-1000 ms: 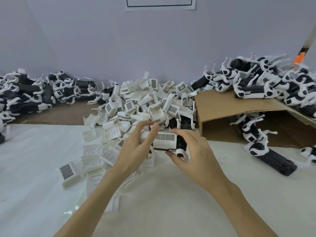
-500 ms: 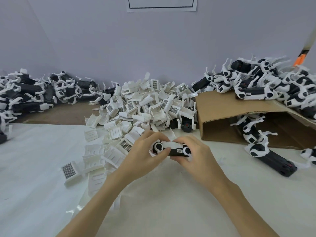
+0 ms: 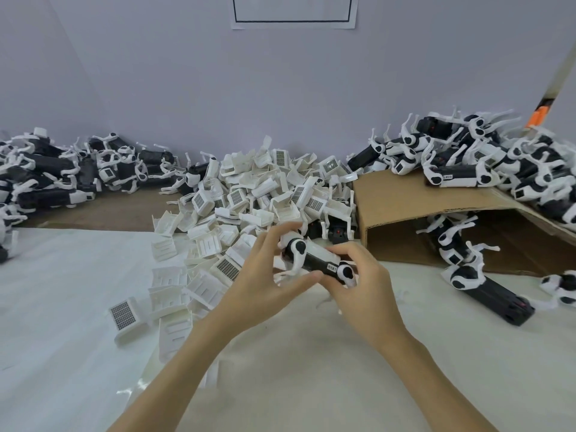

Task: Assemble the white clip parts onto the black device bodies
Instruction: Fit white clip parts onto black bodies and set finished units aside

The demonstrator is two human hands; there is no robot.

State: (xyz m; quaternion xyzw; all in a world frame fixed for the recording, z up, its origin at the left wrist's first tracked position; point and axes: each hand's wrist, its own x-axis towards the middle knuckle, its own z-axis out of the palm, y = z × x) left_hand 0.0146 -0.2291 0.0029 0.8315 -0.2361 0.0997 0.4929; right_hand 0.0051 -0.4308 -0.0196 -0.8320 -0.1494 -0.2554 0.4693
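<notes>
Both hands, left hand (image 3: 265, 275) and right hand (image 3: 363, 291), curled round one black plastic device body (image 3: 314, 260), white clip seemingly seated, with a heap of loose white plastic clips (image 3: 249, 198) just beyond the fingertips still to fit.

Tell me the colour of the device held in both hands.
Black body with white parts: the device, gripped by the left hand and right hand, seen in the head view.

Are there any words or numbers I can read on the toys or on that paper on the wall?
No text here can be read.
Small white label on the black device body held in both hands: dark marks, too blurred to read.
White label on a device in the right-hand pile: too small to read.
Paper on the wall: only a black outline shows, no words.
</notes>
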